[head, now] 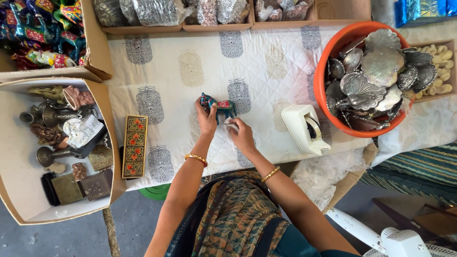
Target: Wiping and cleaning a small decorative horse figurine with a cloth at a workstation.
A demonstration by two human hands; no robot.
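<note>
My left hand (206, 116) has its grip pinching a small teal painted elephant figurine (218, 106) with a red saddle; my right hand (241, 133) pinches a white scrap (231, 125) beside it on the counter (266, 71).

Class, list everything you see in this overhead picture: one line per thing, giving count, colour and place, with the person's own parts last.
painted animal figurine: one, teal and red, table centre, between both hands
tablecloth: one, white with grey prints, covers the table
tape dispenser: one, white, right of the hands
basin: one, orange, right, full of silvery shell-shaped dishes
long painted box: one, gold-edged with red flowers, left of centre
cardboard box: one, left, holding metal ornaments
painted figurines: many, multicoloured, top-left box
wrapped bundles: several, silvery, top boxes
left hand: on the figurine
right hand: by the figurine, grip hidden
bangles: two, gold, one per wrist
</note>
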